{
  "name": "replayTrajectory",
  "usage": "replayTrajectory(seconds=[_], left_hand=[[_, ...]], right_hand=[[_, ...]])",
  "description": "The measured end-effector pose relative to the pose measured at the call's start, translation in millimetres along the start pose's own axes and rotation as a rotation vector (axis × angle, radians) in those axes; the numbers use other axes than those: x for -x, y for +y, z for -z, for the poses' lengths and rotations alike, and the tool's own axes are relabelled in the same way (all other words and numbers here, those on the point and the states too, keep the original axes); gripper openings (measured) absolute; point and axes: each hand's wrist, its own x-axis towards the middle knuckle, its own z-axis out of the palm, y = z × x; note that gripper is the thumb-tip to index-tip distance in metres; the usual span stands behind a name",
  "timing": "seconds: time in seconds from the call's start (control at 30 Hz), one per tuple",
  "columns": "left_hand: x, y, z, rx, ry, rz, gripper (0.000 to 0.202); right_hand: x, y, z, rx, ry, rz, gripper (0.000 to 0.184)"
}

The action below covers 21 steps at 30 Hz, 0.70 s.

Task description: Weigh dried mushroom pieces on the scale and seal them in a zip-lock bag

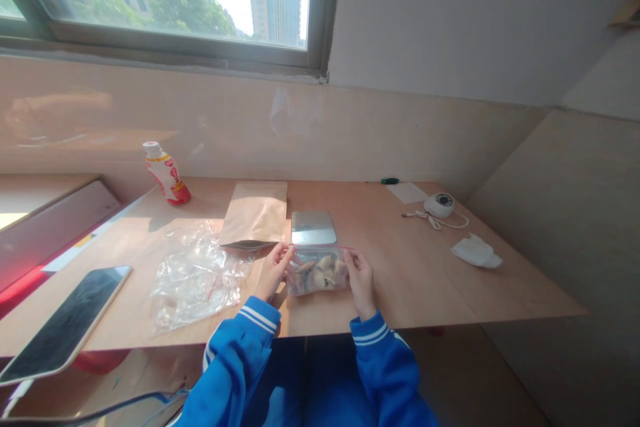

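Note:
A clear zip bag (317,269) with a red seal line along its top holds several pale tan pieces that look like shells or nuts. My left hand (274,269) pinches the bag's upper left corner. At the upper right corner, my right hand (360,276) grips it between thumb and fingers. Just behind the bag lies a flat silver square plate (313,227), perhaps a small scale. A brown paper pouch (257,212) rests behind my left hand, its open mouth facing me. Crumpled clear plastic bags (193,280) spread out to the left.
A phone (65,323) with a cable overhangs the table's front left edge. A red and white bottle (167,173) stands at the back left. On the right are a white camera-like device (440,205), a crumpled white tissue (476,251), white paper (406,193) and a green-handled item (390,181).

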Motion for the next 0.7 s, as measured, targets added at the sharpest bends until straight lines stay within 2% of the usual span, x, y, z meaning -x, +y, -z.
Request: replayTrajectory(seconds=[0.1, 0.23, 0.43, 0.7], left_hand=[[1.4, -1.0, -0.1, -0.025, 0.027, -0.015, 0.041], [1.3, -4.9, 1.1, -0.004, 0.037, -0.026, 0.040], [-1.7, -8.8, 3.1, 0.049, 0.033, -0.022, 0.038], [-0.5, -7.1, 4.5, 0.011, 0.062, -0.038, 0.035]], right_hand=[[-0.3, 2.4, 1.5, -0.019, -0.017, -0.029, 0.039], [-0.8, 3.7, 3.1, -0.003, -0.018, 0.008, 0.040], [-2.2, 3.6, 2.2, 0.098, 0.034, 0.056, 0.043], [-2.9, 4.4, 2.6, 0.136, 0.085, 0.095, 0.042]])
